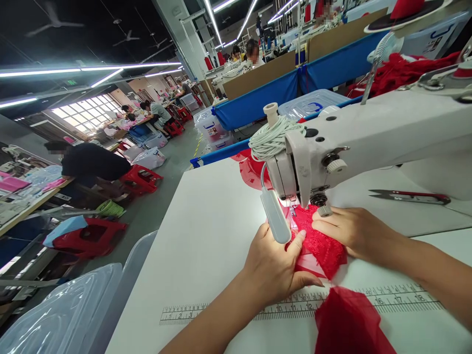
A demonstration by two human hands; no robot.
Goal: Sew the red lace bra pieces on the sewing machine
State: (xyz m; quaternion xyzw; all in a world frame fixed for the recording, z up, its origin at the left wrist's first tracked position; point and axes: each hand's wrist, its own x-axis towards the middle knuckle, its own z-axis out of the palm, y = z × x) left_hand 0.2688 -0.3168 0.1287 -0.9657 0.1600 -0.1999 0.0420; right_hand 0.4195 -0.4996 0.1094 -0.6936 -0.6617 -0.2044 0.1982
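Observation:
Red lace fabric lies under the needle area of a white sewing machine. My left hand rests on the fabric's left side, thumb and fingers spread, partly behind the small lamp. On the right side of the lace, my right hand presses down with its fingers together; whether it pinches the cloth is hard to see. Sheer red fabric hangs over the table's near edge, across the printed ruler. More red fabric lies behind the machine head.
Thread snips lie on the machine bed at the right. Clear plastic bins stand left of the white table. A blue cloth barrier runs behind. People work at tables farther back, near red stools.

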